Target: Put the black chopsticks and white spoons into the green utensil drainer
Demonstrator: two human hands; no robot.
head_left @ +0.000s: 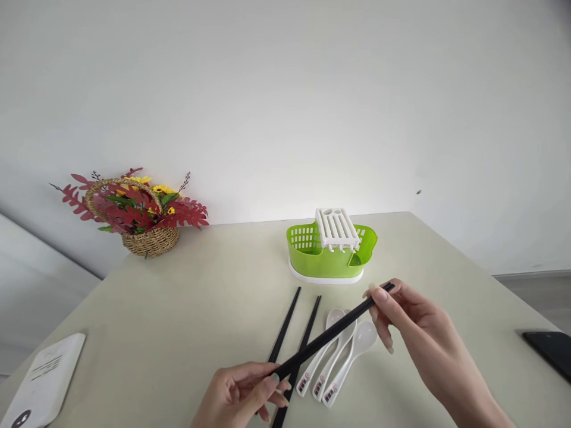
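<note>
1. Head view: the left hand (243,392) pinches one end of some black chopsticks (328,337).
2. The right hand (413,324) pinches the other end.
3. These black chopsticks slant above three white spoons (364,337) and other chopsticks (284,330) lying on the worktop (200,309).
4. A green basket (312,263) stands behind, with a white rack (326,230) on top.

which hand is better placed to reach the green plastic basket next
Probably the right hand: it is nearer the green plastic basket, pinching the far end of the slender black chopsticks, while the left hand holds their near end farther back.
</note>
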